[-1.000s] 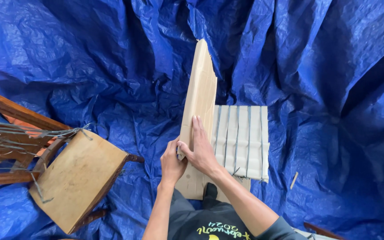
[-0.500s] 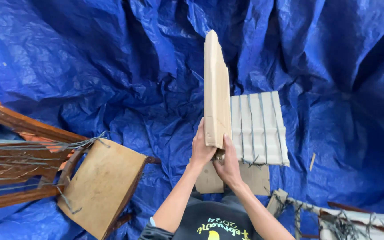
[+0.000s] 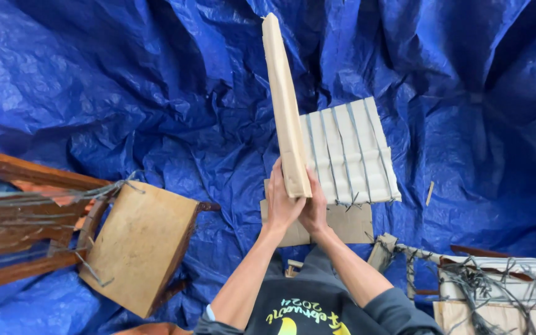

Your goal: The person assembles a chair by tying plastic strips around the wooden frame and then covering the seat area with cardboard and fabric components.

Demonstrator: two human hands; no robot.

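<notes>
Both hands hold a long pale wooden board (image 3: 283, 102) by its near end, turned on edge and pointing away from me. My left hand (image 3: 278, 205) grips its left side and my right hand (image 3: 315, 208) its right side. Beneath and to the right lies a panel of white slats (image 3: 348, 152) bound with dark wire. A flat tan board (image 3: 345, 224) rests under the hands on the blue tarp (image 3: 125, 80).
A wooden chair (image 3: 138, 245) with a tan seat and reddish-brown frame, tangled with wire, lies at the left. At the lower right sits another white slatted piece (image 3: 497, 285) with wire. A small wood sliver (image 3: 429, 193) lies on the tarp.
The board has been lifted off the flat board and turned from its broad face onto its thin edge. The view has shifted, showing the wired piece at the lower right.
</notes>
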